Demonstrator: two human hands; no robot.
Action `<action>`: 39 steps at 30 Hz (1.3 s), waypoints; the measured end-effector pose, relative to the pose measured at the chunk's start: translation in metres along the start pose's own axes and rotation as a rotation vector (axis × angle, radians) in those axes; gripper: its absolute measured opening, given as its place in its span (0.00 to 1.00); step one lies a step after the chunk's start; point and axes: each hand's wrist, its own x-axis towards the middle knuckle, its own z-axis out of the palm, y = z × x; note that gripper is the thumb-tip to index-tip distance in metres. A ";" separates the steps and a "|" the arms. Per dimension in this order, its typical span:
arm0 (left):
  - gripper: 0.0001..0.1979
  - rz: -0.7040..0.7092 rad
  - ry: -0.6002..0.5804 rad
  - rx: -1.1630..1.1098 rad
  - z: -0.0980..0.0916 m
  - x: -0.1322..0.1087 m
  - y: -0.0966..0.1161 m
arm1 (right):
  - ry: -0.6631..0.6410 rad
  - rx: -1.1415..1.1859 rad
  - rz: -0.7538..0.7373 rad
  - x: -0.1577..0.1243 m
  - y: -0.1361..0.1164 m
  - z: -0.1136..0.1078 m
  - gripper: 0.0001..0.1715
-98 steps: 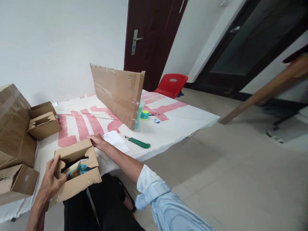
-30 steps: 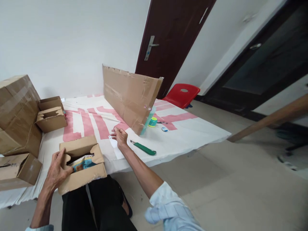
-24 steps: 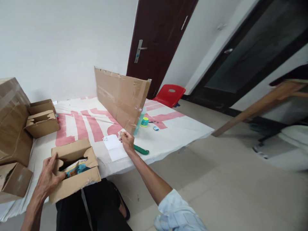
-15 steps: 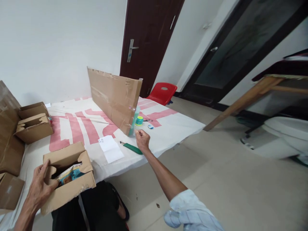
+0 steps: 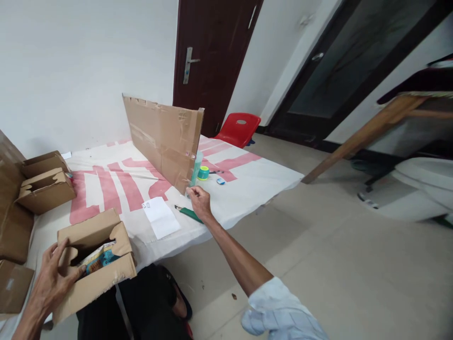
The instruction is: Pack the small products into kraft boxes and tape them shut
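My left hand (image 5: 53,278) grips the left end of an open cardboard box (image 5: 97,281) at the table's front edge, thumb and fingers around a flap. Inside the box lies a blue and cream printed packet (image 5: 104,257), partly hidden by flaps. My right hand (image 5: 201,204) is closed in a pinch at the lower near corner of an upright cardboard panel (image 5: 163,141). Whatever its fingertips hold is too small to make out. Just below that hand lies a green utility knife (image 5: 188,213), beside a white sheet of paper (image 5: 161,219).
A teal tape roll (image 5: 203,173) and a small round blue-white item (image 5: 221,181) lie behind my right hand. Open cardboard boxes (image 5: 49,191) stand at the left. A red chair (image 5: 238,131) is beyond the table's far edge.
My right hand has moved slightly left, closer to the panel's lower corner, still pinched. My left hand keeps its hold on the box. The whole view has shifted slightly.
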 end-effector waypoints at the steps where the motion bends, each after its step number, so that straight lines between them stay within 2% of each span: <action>1: 0.46 0.010 0.024 0.019 -0.004 -0.001 0.006 | -0.064 0.035 0.023 -0.009 -0.007 0.001 0.25; 4: 0.41 0.058 0.158 0.081 -0.018 -0.005 0.042 | -0.277 0.162 0.092 -0.040 -0.037 -0.002 0.29; 6: 0.35 0.109 0.237 0.088 -0.025 -0.010 0.080 | -0.467 0.338 0.172 -0.062 -0.062 -0.006 0.29; 8: 0.28 0.198 0.234 -0.035 -0.025 -0.016 0.124 | -0.684 0.539 0.291 -0.081 -0.089 -0.010 0.28; 12: 0.19 0.398 -0.122 -0.430 -0.005 -0.026 0.200 | -1.056 0.741 0.518 -0.108 -0.126 -0.016 0.30; 15: 0.18 0.576 -0.328 -0.638 0.013 -0.025 0.233 | -1.251 0.813 0.589 -0.119 -0.135 -0.018 0.33; 18: 0.17 0.692 -0.421 -0.725 0.022 -0.019 0.247 | -1.330 0.841 0.567 -0.123 -0.135 -0.023 0.35; 23: 0.17 0.742 -0.468 -0.795 0.028 -0.017 0.252 | -1.388 0.843 0.561 -0.127 -0.130 -0.032 0.45; 29: 0.16 0.696 -0.583 -0.868 0.039 -0.024 0.260 | -1.425 0.919 0.621 -0.142 -0.115 -0.037 0.35; 32: 0.15 0.702 -0.588 -0.864 0.043 -0.027 0.264 | -1.419 0.925 0.624 -0.147 -0.110 -0.039 0.35; 37: 0.17 0.712 -0.525 -0.829 0.048 -0.033 0.265 | -1.419 0.995 0.671 -0.155 -0.096 -0.038 0.48; 39: 0.17 0.719 -0.487 -0.825 0.050 -0.036 0.264 | -1.413 1.004 0.687 -0.159 -0.090 -0.037 0.48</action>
